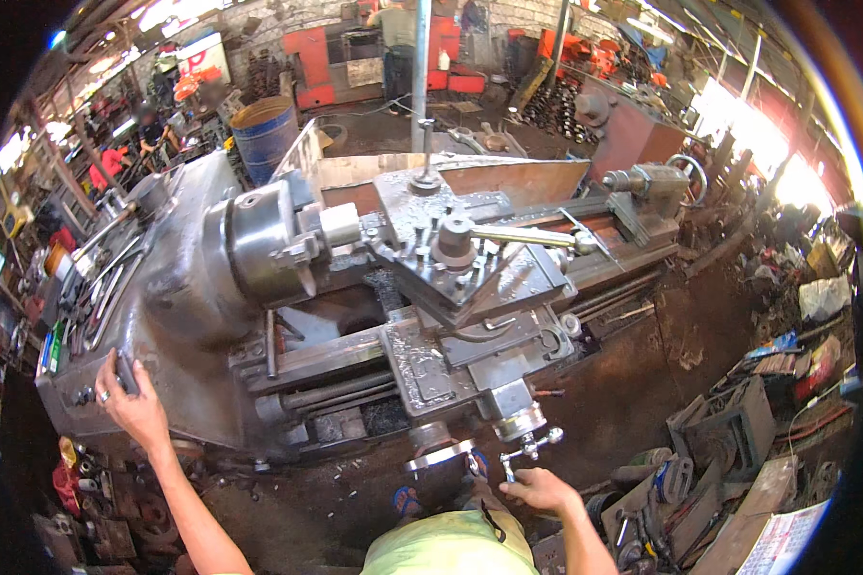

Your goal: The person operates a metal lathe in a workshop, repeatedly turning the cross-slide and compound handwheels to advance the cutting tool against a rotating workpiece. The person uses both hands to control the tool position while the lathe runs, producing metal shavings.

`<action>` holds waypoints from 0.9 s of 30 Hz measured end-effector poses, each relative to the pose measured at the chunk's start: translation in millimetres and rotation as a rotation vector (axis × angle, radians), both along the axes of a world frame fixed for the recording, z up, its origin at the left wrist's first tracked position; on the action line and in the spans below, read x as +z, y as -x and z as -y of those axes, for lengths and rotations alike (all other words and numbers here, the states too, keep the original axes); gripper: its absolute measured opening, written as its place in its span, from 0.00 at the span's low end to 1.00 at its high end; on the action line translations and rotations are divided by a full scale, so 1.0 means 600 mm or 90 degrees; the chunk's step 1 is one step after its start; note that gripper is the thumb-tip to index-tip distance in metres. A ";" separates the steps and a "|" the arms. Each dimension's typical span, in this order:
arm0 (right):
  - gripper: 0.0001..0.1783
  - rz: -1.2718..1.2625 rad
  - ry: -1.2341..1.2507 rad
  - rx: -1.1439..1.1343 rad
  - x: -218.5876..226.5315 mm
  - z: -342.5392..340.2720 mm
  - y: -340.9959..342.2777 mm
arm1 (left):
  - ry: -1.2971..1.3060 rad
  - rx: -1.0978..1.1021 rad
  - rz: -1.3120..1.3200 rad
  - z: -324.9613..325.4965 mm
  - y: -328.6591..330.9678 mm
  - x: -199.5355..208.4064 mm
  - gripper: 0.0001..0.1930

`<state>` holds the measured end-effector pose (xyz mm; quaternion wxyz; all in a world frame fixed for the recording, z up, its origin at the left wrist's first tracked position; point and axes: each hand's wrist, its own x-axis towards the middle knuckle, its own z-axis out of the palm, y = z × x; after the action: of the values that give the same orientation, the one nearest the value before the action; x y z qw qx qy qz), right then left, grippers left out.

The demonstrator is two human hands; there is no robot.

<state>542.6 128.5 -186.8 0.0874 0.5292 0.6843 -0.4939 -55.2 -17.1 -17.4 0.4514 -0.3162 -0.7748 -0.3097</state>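
A large metal lathe [182, 316] stretches across the view in front of me. My left hand [134, 407] is at the headstock's front left, its fingers and thumb around a dark lever [126, 372]. Low and right of centre, my right hand [545, 491] is closed on the crank handle [510, 471] of the cross-slide handwheel [523, 424]. The chuck [264, 240] holds a pale metal workpiece [339, 224]. Right of it, the tool post [453, 241] sits on the carriage with a long clamping handle [527, 235]. Metal chips lie scattered over the carriage.
The tailstock [647, 180] stands at the bed's far right. A blue drum [264, 139] is behind the headstock, and loose tools [115, 287] lie on top of it. Scrap and metal parts [662, 489] crowd the lower right. Other people [153, 134] are in the background.
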 end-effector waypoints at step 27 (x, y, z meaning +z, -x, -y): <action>0.21 0.275 -0.268 -0.205 -0.365 -0.458 -0.260 | 0.137 0.360 -0.133 -0.063 -0.009 0.001 0.25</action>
<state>698.8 403.3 -406.1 0.0402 0.7293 0.6447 -0.2256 -50.0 20.4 -16.7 0.5604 -0.1644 -0.8099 -0.0544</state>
